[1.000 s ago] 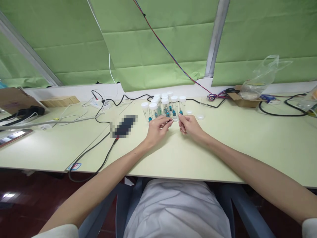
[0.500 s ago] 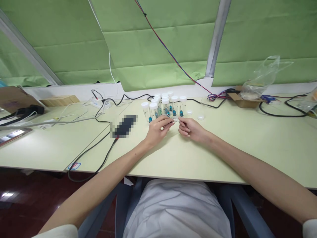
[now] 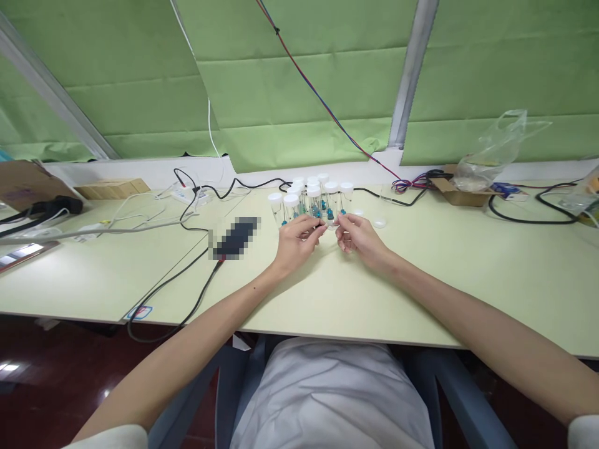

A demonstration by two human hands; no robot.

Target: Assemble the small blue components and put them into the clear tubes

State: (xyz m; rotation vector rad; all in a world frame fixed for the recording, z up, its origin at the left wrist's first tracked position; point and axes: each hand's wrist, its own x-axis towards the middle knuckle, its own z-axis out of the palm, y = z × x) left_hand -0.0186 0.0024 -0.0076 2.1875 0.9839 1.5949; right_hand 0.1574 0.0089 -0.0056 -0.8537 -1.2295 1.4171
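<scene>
My left hand [image 3: 299, 240] is closed in a pinch, its fingertips on a small item too fine to name. Close to its right, my right hand [image 3: 358, 237] pinches as well, thumb and forefinger near the same spot; what lies between them is mostly hidden. Just beyond both hands stands a cluster of clear vials [image 3: 306, 202] with white caps [image 3: 291, 200], several of them holding blue-green parts with thin wire-like legs. Two loose white caps, one of them a flat cap [image 3: 379, 222], lie right of the vials, partly behind my right hand.
A blurred-out dark device [image 3: 236, 238] with a black cable lies left on the table [image 3: 290, 305]. Further left are white cables, wooden blocks [image 3: 112, 189] and a cardboard box [image 3: 35, 187]. An open carton [image 3: 463, 190] with a plastic bag [image 3: 489, 156] and black cables sits back right.
My right hand has tilted and its fingertips have risen slightly, closer to the vials. My left hand stays nearly in place. The view has shifted a little.
</scene>
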